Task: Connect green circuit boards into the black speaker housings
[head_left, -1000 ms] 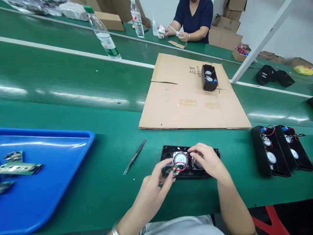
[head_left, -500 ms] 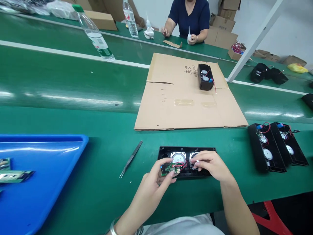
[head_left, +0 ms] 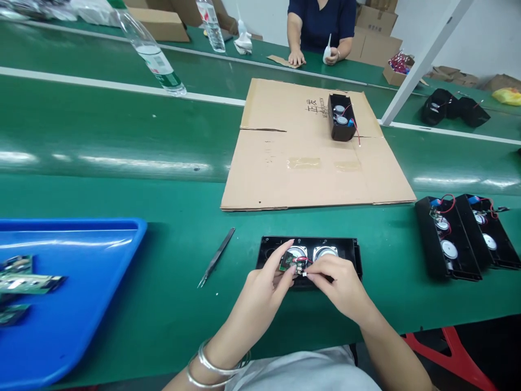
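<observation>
A black speaker housing with two round silver speakers lies in front of me on the green table. Over its left half, my left hand grips a small green circuit board between thumb and fingers. My right hand pinches a small white connector at the board's right edge. Red wires run beside the board, partly hidden by my fingers. Grey tweezers lie on the table to the left of the housing.
A blue tray with circuit boards is at the left. Two black housings stand at the right. Flat cardboard bearing another housing lies ahead. Across the table, a person holds a white bottle. A water bottle stands farther left.
My right hand has moved left, bringing the white piece to the circuit board. My left hand has tilted the board slightly. The person's free hand now rests on the brown piece across the table.
</observation>
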Demonstrator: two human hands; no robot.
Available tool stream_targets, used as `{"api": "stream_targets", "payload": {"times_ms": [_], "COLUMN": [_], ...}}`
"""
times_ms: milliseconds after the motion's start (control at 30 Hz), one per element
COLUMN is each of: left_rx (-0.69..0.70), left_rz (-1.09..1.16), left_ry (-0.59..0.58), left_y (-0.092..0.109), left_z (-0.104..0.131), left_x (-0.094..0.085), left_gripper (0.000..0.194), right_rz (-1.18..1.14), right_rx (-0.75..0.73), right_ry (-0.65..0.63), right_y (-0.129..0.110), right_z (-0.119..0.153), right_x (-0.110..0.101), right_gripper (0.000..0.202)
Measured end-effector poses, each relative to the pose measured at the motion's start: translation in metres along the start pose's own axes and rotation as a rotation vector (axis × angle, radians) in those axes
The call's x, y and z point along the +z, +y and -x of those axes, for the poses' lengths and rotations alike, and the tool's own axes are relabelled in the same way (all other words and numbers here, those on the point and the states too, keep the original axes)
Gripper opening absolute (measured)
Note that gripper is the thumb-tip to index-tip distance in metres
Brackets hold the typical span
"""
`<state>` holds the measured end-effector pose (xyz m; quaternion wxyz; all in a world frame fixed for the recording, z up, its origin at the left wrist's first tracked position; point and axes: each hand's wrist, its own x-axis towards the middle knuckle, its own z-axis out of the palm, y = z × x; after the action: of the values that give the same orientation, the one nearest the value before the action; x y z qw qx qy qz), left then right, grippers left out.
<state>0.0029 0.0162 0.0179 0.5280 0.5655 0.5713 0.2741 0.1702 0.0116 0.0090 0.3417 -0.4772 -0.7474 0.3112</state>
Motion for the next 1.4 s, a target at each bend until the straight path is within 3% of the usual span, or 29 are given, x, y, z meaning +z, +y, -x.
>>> {"api": "stream_targets", "payload": {"times_ms": [100, 467, 767, 1100, 1400], "left_rx": [0.005, -0.019, 0.092, 0.108, 0.1], "left_rz": [-0.022, 0.08, -0.054, -0.076, -0.103], "left_ry": [-0.013, 0.007, 0.109, 0.046, 0.001], "left_y": [0.0, 0.0, -0.002, 0.003, 0.006], "left_z": [0.0, -0.002, 0.003, 0.002, -0.002], "left_x": [0.0, 0.004, 0.006, 0.002, 0.0], "left_gripper": [0.053, 0.054, 0.047, 0.046, 0.045], "right_rz": [0.185, 0.673, 0.567, 0.569, 0.682], "right_rx": [-0.091, -0.408, -0.318, -0.247, -0.323], "right_ry": [0.071, 0.034, 0.031, 0.029, 0.071], "right_y": [0.002, -0.003, -0.002, -0.004, -0.002], "right_z": [0.001, 0.001, 0.003, 0.0, 0.001], "right_x": [0.005, 0.006, 0.008, 0.008, 0.012], "right_gripper": [0.019, 0.03, 0.03, 0.03, 0.029]}}
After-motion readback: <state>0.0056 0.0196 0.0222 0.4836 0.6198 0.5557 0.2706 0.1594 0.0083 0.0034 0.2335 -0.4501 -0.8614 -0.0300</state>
